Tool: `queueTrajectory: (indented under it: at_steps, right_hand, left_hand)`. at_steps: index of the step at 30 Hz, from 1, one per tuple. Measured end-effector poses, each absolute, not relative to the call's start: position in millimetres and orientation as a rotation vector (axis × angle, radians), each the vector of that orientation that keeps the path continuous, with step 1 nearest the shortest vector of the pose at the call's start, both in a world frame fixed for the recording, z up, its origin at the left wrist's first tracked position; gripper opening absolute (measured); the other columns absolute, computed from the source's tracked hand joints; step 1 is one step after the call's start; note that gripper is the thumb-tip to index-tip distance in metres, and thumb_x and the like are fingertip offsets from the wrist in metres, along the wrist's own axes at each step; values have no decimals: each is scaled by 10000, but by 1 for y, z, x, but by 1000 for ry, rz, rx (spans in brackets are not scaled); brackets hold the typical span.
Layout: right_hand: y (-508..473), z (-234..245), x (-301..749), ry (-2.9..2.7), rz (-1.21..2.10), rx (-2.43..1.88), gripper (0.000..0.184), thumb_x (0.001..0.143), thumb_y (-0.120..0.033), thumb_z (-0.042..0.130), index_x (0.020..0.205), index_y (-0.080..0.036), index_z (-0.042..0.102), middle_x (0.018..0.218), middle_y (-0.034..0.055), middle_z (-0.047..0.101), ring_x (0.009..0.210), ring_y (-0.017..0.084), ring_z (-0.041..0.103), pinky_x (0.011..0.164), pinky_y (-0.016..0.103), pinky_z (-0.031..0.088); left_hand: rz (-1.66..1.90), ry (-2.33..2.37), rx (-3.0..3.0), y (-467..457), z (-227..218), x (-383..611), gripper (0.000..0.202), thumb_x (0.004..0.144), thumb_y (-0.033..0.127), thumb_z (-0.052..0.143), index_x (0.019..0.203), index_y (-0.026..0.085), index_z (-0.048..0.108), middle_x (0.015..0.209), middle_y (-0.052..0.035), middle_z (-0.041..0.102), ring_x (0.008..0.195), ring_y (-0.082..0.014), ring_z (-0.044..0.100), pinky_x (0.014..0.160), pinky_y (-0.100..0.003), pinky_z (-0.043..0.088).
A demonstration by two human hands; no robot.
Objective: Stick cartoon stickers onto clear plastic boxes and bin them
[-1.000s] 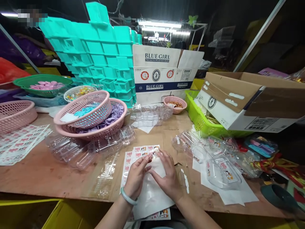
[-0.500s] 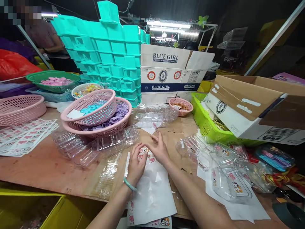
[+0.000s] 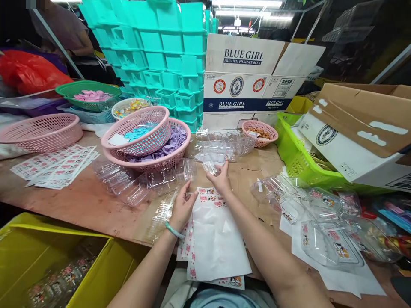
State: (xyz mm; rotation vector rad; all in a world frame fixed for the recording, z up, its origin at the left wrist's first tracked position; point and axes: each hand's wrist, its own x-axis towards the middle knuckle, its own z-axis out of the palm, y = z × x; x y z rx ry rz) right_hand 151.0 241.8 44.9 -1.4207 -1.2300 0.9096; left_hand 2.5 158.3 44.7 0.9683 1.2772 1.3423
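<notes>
The left hand lies open and holds nothing, at the left edge of the sticker sheets near the front of the worktop. The right hand has left the sheets and reached to the middle of the worktop. Its fingertips now touch a small clear plastic box, but I cannot tell if they grip it, so the hands are now apart.
</notes>
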Motion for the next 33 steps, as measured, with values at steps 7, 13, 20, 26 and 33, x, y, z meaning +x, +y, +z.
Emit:
queueTrajectory:
  at_steps: [7, 13, 20, 26, 33]
  right_hand:
    - [176, 70, 213, -1603, 1345, -973, 1139, 662, -337, 761, 1501, -188, 4, 1287, 141, 554, 1173, 187, 555, 1013, 368, 434]
    - [136, 76, 241, -1556, 1431, -1008, 993, 611, -332, 829, 1433, -212, 283, 1309, 126, 561, 1203, 217, 534, 1022, 409, 427]
    - [91, 79, 221, -948, 1121, -1224, 265, 757, -432, 731, 830, -189, 658, 756, 10, 684, 680, 127, 610, 635, 245, 493]
    - [60, 81, 199, -879, 1297, -1264, 311, 756, -454, 719, 677, -169, 624, 608, 6, 664, 516, 92, 534, 530, 218, 438]
    - [53, 75, 193, -835, 1261, -1285, 320, 761, -462, 700, 651, -173, 619, 608, 15, 660, 539, 104, 527, 563, 236, 437]
  left_hand:
    - [1221, 989, 881, 147, 77, 1, 468, 823, 439, 653, 1238, 246, 554, 1254, -85, 582, 1114, -224, 572, 883, -322, 486]
    - [910, 682, 624, 118, 78, 15, 491, 843, 324, 649, 1307, 242, 510, 1191, -100, 635, 1005, -209, 649, 923, -362, 489]
    - [980, 808, 517, 88, 54, 30, 580, 774, 269, 730, 1307, 263, 501, 1157, -80, 655, 1021, -197, 649, 991, -369, 433]
    - [999, 813, 517, 82, 50, 33, 521, 763, 262, 743, 1246, 272, 548, 1105, -52, 666, 1048, -179, 624, 994, -358, 420]
    - [1026, 793, 564, 77, 42, 36, 436, 781, 235, 730, 1190, 255, 581, 1047, -28, 671, 1027, -151, 617, 999, -339, 419]
